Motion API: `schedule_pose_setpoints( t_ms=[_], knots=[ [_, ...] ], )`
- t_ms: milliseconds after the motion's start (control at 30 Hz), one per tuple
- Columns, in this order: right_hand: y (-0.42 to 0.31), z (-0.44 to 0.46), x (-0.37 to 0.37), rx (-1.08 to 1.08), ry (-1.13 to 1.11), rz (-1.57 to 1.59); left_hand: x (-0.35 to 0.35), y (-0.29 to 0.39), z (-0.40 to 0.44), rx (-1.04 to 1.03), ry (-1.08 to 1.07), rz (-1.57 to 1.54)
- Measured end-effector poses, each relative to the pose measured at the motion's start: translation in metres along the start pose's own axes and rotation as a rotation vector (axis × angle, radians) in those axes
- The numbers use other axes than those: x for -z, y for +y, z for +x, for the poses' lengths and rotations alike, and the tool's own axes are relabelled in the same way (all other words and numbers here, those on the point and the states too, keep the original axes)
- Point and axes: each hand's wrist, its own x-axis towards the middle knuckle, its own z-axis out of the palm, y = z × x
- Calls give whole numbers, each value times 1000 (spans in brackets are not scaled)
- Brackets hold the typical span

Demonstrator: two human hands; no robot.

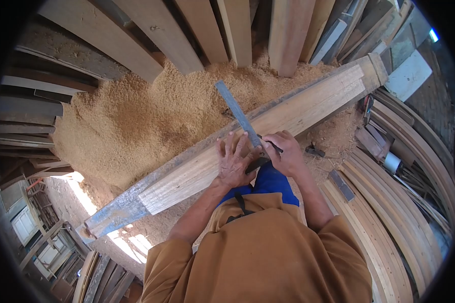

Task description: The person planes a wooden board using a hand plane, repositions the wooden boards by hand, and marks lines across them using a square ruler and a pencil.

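Observation:
A long pale wooden plank (308, 108) lies slantwise in front of me on a narrow bench beam (117, 209). Across the plank rests a try square, its grey metal blade (232, 105) reaching past the far edge and its dark stock (257, 164) close to my body. My left hand (232, 160) presses the square to the wood, fingers spread over the plank and thumb by the blade. In my right hand (287, 151) is a dark pencil (273, 144), pinched beside the blade. The pencil's tip is hard to make out.
A big sawdust heap (136, 126) lies beyond the bench. Upright boards (202, 30) lean behind it. Stacked long boards (384, 217) lie to my right, with a dark block (342, 186) on top. A small dark tool (314, 150) sits near my right wrist.

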Motion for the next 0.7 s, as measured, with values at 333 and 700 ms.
schedule_pose_setpoints(
  t_ms=[333,700],
  knots=[
    [-2,-14,5,-58,115,23,-2,0,1,-15,13,33],
    [50,-63,-69,-456,-65,-26,-4,-3,-2,-30,-9,68]
  ],
)
